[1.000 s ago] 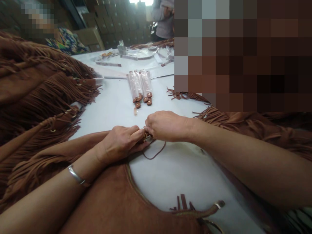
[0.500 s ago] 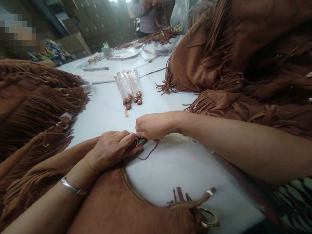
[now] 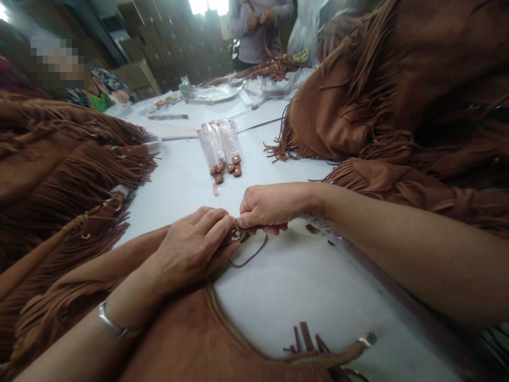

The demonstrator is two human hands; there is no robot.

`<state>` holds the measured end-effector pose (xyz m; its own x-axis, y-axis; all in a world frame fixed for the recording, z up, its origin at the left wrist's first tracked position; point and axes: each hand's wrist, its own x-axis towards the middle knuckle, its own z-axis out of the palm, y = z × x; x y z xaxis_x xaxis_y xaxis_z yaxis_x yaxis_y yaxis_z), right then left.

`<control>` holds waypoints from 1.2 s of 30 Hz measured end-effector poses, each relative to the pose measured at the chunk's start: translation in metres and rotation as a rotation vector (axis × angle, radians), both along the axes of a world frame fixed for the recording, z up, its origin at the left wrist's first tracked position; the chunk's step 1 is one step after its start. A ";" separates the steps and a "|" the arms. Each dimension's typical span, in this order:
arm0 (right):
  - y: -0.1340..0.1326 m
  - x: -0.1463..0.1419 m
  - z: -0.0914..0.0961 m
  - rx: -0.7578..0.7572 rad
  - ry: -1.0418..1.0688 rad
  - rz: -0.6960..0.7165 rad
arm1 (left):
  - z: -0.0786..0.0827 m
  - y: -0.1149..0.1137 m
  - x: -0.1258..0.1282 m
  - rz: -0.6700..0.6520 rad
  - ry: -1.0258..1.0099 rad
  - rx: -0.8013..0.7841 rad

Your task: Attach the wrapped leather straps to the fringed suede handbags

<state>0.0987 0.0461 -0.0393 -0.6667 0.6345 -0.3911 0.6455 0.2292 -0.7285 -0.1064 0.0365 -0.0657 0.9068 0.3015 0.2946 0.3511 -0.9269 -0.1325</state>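
Note:
A brown suede bag (image 3: 186, 334) with a curved brass zipper lies in front of me. My left hand (image 3: 202, 233), with a silver bangle on its wrist, is closed on the bag's end by a small metal ring (image 3: 236, 232). Right beside it, my right hand (image 3: 270, 207) pinches a thin brown cord at that ring; its fingertips are partly hidden. A loop of the cord (image 3: 254, 258) hangs below both hands. The zipper's far end has a metal-tipped tab (image 3: 368, 339), with short brown strips (image 3: 306, 337) behind it.
Clear-wrapped straps (image 3: 218, 146) lie on the white table (image 3: 178, 170) ahead. Fringed brown bags are piled left (image 3: 79, 175) and right (image 3: 358, 95). Across the table are a person in a grey top (image 3: 260, 40), another in a patterned sleeve (image 3: 107, 85), and stacked cartons (image 3: 170, 48).
The view has shifted slightly, so everything sits a little further right and lower. My right hand has turned and drawn slightly away from the left, showing fingers underneath. The left keeps its hold.

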 end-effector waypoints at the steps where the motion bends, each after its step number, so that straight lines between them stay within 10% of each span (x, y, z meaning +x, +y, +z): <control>1: 0.000 0.000 0.002 -0.004 -0.002 -0.010 | 0.002 -0.001 0.000 0.005 0.002 -0.025; 21: -0.013 -0.003 -0.009 -0.349 0.215 -0.230 | -0.006 0.003 -0.008 0.008 -0.089 0.106; 36: -0.019 0.003 0.009 -0.385 0.238 -0.245 | 0.004 0.006 -0.014 0.009 -0.165 -0.096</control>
